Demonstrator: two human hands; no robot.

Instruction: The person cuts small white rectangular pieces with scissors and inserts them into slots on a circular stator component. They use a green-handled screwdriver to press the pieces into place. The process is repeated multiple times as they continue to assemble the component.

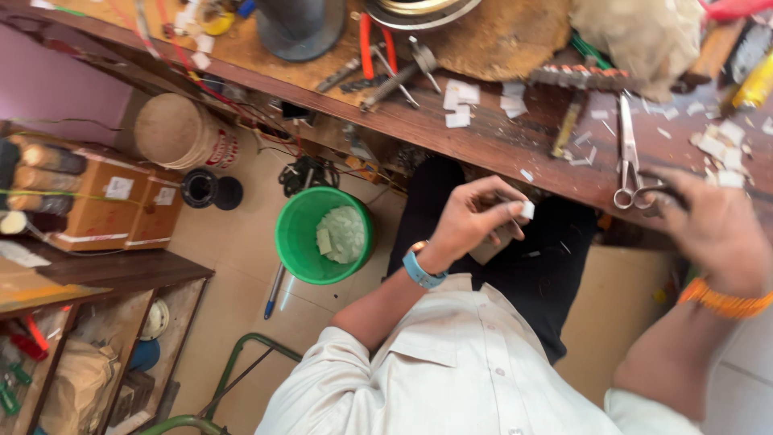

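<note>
The long dark wooden workbench (483, 137) runs across the top of my view, scuffed and littered with small white paper scraps (459, 105), a pair of red-handled pliers (374, 40) and other metal tools. Below it, on the tiled floor, stands a round green plastic bucket (299, 211) with pale paper pieces lying in its bottom, and beside that, further to the side, brown cardboard boxes (121, 209) sit on a low wooden shelf. My left hand (475, 217), with a blue band on the wrist, is held just under the bench edge, over my dark trousers; its thumb and fingertips are pinched closed on a small white rectangular piece (527, 209), which juts out from between them. My right hand (708, 221), with an orange thread band at the wrist, lies at the bench edge, blurred, its fingers touching the loops of the steel scissors (628, 157). The scissors rest flat on the wood with blades closed and pointing away from me. Whether that hand actually grips the loops I cannot tell.
</note>
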